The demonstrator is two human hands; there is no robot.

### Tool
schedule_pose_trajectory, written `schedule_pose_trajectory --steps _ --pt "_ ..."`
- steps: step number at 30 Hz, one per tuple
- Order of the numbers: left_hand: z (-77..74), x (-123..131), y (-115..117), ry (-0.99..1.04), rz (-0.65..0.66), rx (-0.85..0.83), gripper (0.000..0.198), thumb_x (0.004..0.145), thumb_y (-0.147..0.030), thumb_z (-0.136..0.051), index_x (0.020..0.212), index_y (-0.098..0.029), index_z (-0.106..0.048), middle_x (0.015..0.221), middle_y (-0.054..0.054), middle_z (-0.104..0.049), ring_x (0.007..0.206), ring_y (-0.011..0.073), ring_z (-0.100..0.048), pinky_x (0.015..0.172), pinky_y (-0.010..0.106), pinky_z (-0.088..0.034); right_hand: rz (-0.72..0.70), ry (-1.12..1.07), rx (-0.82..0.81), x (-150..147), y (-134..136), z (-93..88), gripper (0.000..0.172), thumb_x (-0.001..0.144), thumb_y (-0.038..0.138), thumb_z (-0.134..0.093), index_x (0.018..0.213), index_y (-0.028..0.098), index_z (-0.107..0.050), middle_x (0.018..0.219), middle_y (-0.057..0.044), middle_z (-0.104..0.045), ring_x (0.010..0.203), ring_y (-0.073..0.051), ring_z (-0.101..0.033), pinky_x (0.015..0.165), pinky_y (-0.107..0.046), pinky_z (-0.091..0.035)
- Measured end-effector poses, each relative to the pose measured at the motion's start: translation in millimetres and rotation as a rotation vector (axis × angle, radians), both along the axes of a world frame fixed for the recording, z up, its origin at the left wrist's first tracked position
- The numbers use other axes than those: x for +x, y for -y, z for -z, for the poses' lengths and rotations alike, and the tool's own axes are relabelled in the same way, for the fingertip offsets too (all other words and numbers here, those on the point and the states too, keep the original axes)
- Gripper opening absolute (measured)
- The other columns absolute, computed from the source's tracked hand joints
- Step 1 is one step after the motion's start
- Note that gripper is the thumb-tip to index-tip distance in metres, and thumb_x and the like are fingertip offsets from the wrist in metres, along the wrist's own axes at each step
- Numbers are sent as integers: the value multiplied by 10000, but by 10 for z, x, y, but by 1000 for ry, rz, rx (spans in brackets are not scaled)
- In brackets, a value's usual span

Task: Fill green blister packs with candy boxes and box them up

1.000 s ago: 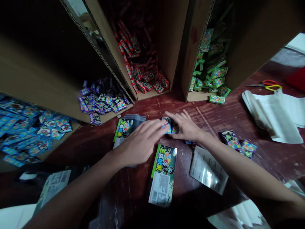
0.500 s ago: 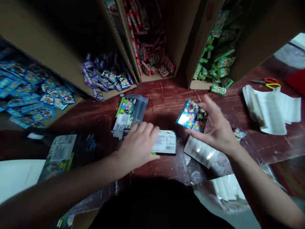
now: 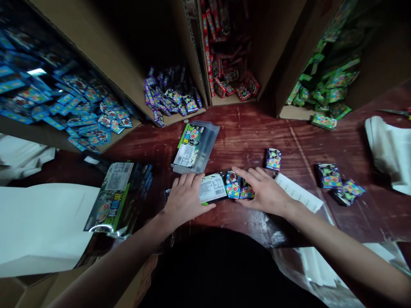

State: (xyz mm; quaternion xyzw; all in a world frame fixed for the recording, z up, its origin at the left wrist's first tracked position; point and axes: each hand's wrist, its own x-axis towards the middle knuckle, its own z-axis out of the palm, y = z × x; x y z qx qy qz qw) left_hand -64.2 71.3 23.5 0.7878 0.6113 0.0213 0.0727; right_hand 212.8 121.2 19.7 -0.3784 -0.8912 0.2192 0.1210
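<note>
My left hand (image 3: 186, 196) lies over the left part of a flat printed bag (image 3: 212, 188) with a white label, its fingers wrapped over the far edge and the thumb along the near one. My right hand (image 3: 265, 190) grips small candy boxes, a blue one (image 3: 233, 185) and a purple one (image 3: 246, 189), at the bag's right end. Whether they are inside its mouth I cannot tell. Another printed bag (image 3: 188, 147), flat and clear on one side, lies just beyond. A purple candy box (image 3: 273, 159) stands apart beyond my right hand. Under my right wrist is a white printed sheet (image 3: 300, 192).
Cardboard bins at the back hold blue boxes (image 3: 77, 102), purple boxes (image 3: 173, 100), red boxes (image 3: 231, 81) and green boxes (image 3: 334, 92). Dark filled bags (image 3: 112, 196) lie at left beside white paper (image 3: 41, 226). More small boxes (image 3: 329, 176) sit at right, near a white cloth-like bundle (image 3: 390, 149).
My right hand has come left and down with the candy boxes, bringing them against the bag's right end. My left hand stays on the bag. The view has shifted left.
</note>
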Motion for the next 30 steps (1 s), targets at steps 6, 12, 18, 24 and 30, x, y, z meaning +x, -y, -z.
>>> schedule_pose_trajectory --steps 6,12,18,24,30 --pt "100 -30 16 11 38 -20 950 620 -670 -817 1370 -171 -514 1269 149 -601 1123 357 -528 941 471 -398 -110 -22 -17 -5 -63 194 916 844 468 -721 1604 243 -262 1191 -99 -621 1135 -308 -577 1095 -552 -444" --pt "168 -63 31 28 -26 -16 975 655 -723 -770 1415 -177 -496 1305 143 -599 1122 353 -529 920 467 -402 -50 -59 59 29 -92 271 929 837 489 -722 1606 267 -250 1128 -71 -635 1115 -299 -609 1218 -655 -218" --pt "281 -56 139 26 122 -5 979 771 -706 -707 1552 -220 -374 1565 149 -446 1285 393 -463 1021 538 -347 60 2 96 104 -109 153 969 838 531 -720 1616 258 -210 1215 -89 -638 1139 -319 -585 1224 -649 -195" --pt "240 -38 111 140 122 -58 952 781 -624 -733 1556 -230 -345 1534 121 -499 1289 378 -465 1048 538 -368 -100 8 -8 175 -166 74 996 843 547 -716 1627 269 -168 1265 -95 -642 1168 -318 -589 1226 -665 -158" --pt "57 -4 49 241 68 -113 1027 693 -513 -802 1539 -188 -319 1408 143 -542 1259 360 -518 1084 499 -411 -269 -43 -188 223 -212 43 1040 825 522 -753 1629 311 -128 1559 -104 -470 1362 -339 -497 1224 -692 -110"
